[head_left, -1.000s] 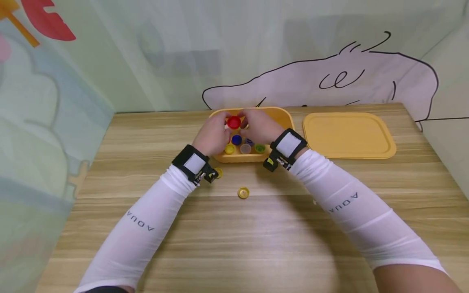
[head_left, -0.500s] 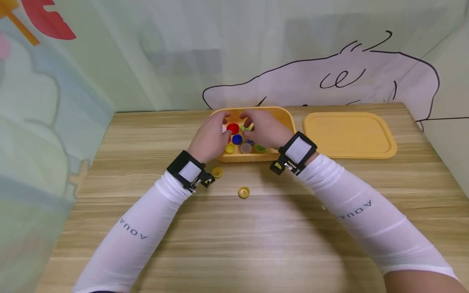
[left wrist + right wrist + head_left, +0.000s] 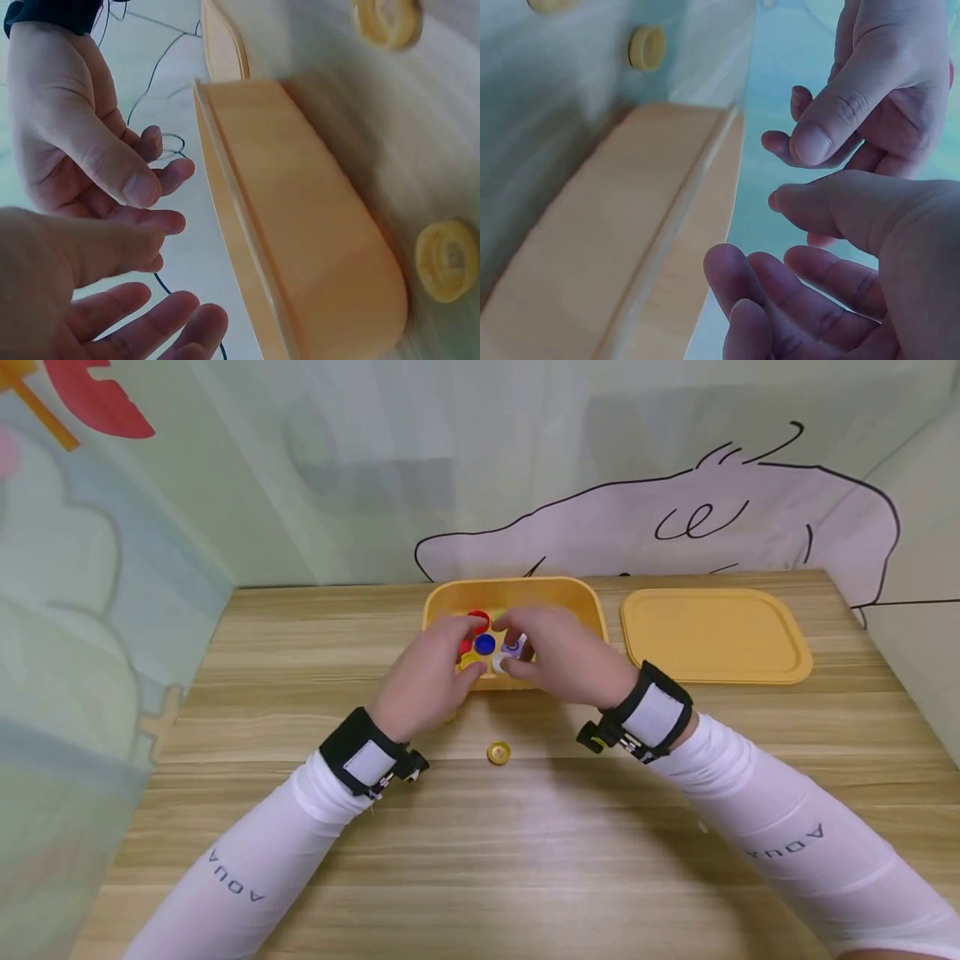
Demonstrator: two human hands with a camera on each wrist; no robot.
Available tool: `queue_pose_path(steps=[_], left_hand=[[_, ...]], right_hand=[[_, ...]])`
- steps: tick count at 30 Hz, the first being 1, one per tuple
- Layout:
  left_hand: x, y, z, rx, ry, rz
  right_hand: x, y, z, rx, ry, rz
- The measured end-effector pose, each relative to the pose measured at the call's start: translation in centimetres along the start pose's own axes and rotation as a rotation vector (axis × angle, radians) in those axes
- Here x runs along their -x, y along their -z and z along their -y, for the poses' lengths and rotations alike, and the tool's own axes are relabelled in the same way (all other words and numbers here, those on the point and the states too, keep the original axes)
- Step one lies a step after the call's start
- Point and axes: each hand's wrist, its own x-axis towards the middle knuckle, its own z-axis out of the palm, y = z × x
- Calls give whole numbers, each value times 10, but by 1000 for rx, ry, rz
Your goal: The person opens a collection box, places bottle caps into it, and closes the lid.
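Note:
Both hands hover above the front of a yellow-orange plastic box (image 3: pixel 588 602) at the back of the table. The left hand (image 3: pixel 427 681) holds nothing, its fingers loosely bent. Facing it, the right hand (image 3: pixel 570 656) is likewise relaxed and holds nothing. Between and under the fingers, several bottle caps lie in the box: a blue cap (image 3: pixel 485 644), a red cap (image 3: pixel 479 620) and others partly covered. In the wrist views the box's outer wall (image 3: pixel 300 202) shows below the hands, while its contents are out of sight. A yellow cap (image 3: pixel 498 753) lies on the table in front.
A flat yellow-orange lid (image 3: pixel 716 635) lies right of the box. Another yellow cap (image 3: pixel 448 260) sits on the table near the box, mostly hidden by the left hand in the head view. A curtain (image 3: pixel 337 527) with printed drawings hangs behind.
The hands have let the large red cap down into the box among the others. Both hands have since drawn back toward the box's front edge, nearer the person.

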Motion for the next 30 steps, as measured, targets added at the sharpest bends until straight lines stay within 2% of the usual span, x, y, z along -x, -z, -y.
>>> queue_pose_path(steps=[7,14,20,24,30], left_hand=[[25,-3,-1,-16,-45,41],[43,-19,5,-40,-73,148],[52,-41,8,-88,-59,226],[56,-53,7,-127,-41,258],[58,-61,6,-178,-36,252]], right_hand=[[25,-9,6,3,47,55],[47,-28,3,23,8,136],[58,-52,-3,42,5,180],[62,-67,-4,69,31,165],[62,-77,-4,80,30,147]])
